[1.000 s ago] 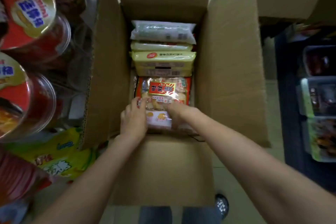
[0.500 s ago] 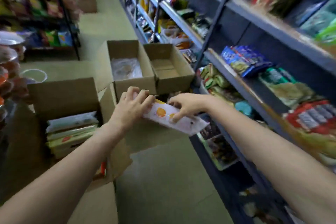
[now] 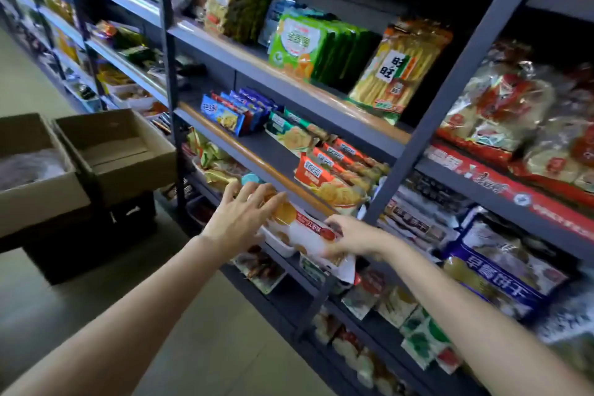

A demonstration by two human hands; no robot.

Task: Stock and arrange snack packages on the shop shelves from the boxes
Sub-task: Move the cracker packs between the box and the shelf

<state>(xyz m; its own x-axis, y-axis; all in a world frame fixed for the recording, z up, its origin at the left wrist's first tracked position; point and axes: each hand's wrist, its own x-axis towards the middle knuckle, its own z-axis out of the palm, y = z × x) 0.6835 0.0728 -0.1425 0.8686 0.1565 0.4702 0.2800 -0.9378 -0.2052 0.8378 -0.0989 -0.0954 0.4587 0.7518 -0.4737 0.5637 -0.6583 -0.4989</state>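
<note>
**Cracker pack held up at the shelf edge**

Both hands are on one white-and-orange snack pack [image 3: 305, 235], right in front of the shelf [image 3: 257, 156] with the orange packs. Left hand [image 3: 239, 219] lies over its top end, fingers spread; right hand [image 3: 350, 236] pinches the lower end. Its red label is too blurry to read. Two open cardboard boxes [image 3: 106, 151] sit to the left.

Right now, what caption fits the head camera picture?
Both hands bring a cracker pack to the shop shelf.

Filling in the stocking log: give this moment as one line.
stage: shelving | left hand: on snack package | right hand: grips package | near: orange packs on shelf
</note>
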